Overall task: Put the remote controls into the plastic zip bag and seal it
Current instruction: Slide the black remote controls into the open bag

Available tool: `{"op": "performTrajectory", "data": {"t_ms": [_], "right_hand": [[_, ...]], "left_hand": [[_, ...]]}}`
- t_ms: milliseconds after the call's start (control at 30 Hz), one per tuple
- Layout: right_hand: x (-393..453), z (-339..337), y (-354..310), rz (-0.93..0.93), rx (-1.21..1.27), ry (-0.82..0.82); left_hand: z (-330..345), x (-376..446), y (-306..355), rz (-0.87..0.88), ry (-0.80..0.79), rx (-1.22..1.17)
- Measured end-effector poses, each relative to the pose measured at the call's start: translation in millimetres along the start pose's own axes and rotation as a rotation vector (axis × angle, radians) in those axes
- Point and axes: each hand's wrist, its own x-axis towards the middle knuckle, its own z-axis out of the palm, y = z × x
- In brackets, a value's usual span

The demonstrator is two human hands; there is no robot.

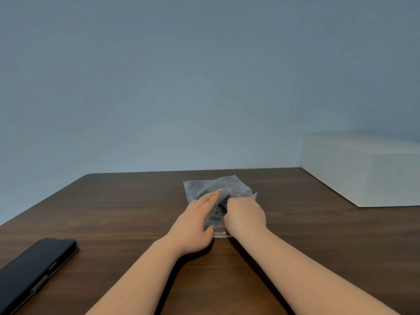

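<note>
Hands meet over a clear plastic zip bag (202, 186) lying mid-way across the dark wooden counter (127, 208), dark remote controls (219, 212) showing through it. Left hand (195, 223) lies flat, fingers (210, 197) straight, pinning the bag. Right hand (245, 215) is curled closed at the red zip strip (231, 193), seemingly pinching it. Sealing well likely means pressing along the whole strip while the flat hand steadies the bag.
</note>
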Motion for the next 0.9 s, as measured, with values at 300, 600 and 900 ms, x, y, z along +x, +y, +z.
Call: {"op": "performTrajectory", "data": {"t_ms": [300,600,900], "right_hand": [[-2.3,-24.1,31.8,-0.081,0.142,-0.322],[-0.2,-20.4,33.4,-0.132,0.0,-0.203],[14.9,9.8,32.4,-0.166,0.052,-0.145]], "left_hand": [[0.6,0.4,-4.5,-0.033,-0.019,0.015],[-0.6,-0.2,-6.4,-0.064,-0.047,0.01],[1.7,0.8,-9.6,-0.068,-0.045,0.013]]}}
